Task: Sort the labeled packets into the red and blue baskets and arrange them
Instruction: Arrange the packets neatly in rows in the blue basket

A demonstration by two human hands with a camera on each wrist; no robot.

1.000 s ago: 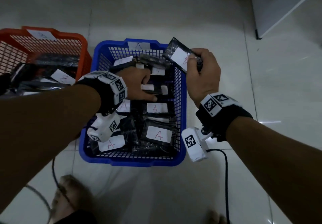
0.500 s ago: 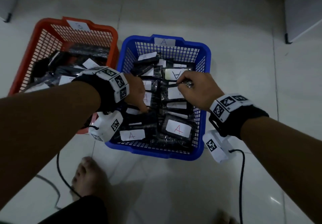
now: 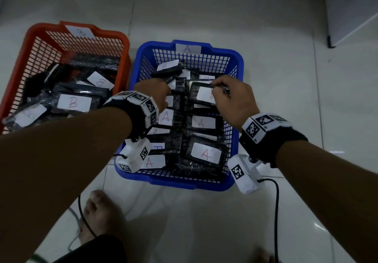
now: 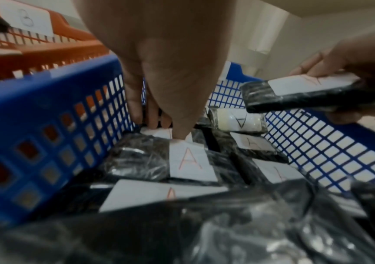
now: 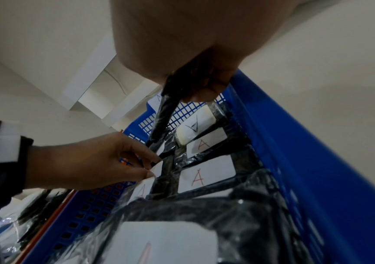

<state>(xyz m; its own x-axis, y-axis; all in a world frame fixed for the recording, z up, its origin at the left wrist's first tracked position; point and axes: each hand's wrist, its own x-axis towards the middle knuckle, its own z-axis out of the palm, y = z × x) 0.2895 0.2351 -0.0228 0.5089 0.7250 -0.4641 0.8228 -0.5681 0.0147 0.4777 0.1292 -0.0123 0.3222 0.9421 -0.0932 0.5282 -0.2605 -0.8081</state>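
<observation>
My right hand (image 3: pixel 216 87) pinches a black packet (image 3: pixel 201 95) with a white A label by its edge, just above the stacked packets in the far right of the blue basket (image 3: pixel 239 62). In the right wrist view that packet (image 5: pixel 166 110) hangs edge-on from my fingers. My left hand (image 3: pixel 161 97) reaches down into the basket's left half, where thumb and fingers (image 4: pixel 182 132) pinch the edge of an A-labelled packet (image 4: pixel 190 162). The blue basket carries an A tag (image 3: pixel 188 48). The red basket (image 3: pixel 26 43), tagged B, sits to its left with B packets (image 3: pixel 73 103).
Both baskets stand side by side on a pale tiled floor. A bare foot (image 3: pixel 100 213) and a black cable (image 3: pixel 276 211) lie near the blue basket's front edge. A white cabinet corner (image 3: pixel 331 43) stands at the far right.
My right hand has brought the A packet down from above the blue basket's far right rim into the basket. My left hand has stayed among the packets, shifting slightly farther in.
</observation>
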